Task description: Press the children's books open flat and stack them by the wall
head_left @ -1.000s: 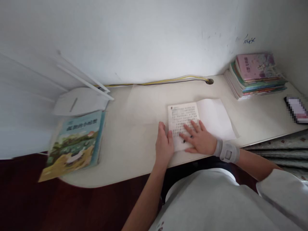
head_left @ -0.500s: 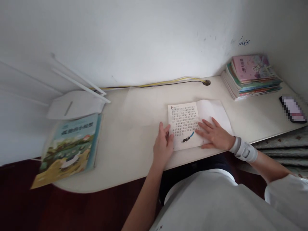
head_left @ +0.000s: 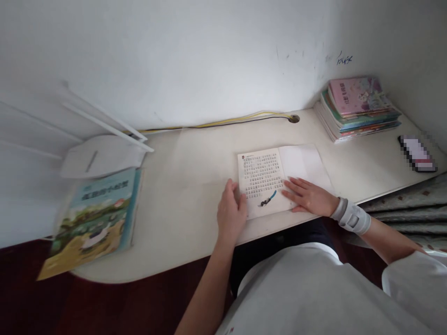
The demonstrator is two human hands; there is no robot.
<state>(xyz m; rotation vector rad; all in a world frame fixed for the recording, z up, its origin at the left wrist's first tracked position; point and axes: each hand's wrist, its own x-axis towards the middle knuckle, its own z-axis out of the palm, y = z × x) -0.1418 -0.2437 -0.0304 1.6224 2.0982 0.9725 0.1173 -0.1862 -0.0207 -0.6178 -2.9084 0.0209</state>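
An open book [head_left: 260, 179] lies on the white desk. Its left page carries printed text and a small dark figure with a blue tail; the right page is blank. My right hand [head_left: 309, 197] rests flat across the lower right page, fingers stretched toward the fold, with a grey-white band around the wrist. At the book's left edge my left hand [head_left: 231, 211] lies on its side, thumb apart from the slightly bent fingers and close to the page edge. Whether the left thumb presses on the paper I cannot tell.
A picture-covered book [head_left: 94, 218] overhangs the desk's left end, by a white flat object [head_left: 104, 156] with thin rods. Yellow and black cables [head_left: 216, 123] run along the wall to a hole. At right are stacked books [head_left: 359, 109] and a pixelated phone [head_left: 417, 153].
The view has shifted slightly, so the desk items sit a little further left. My right hand's fingers have drawn closer together; the book stays open at the same page.
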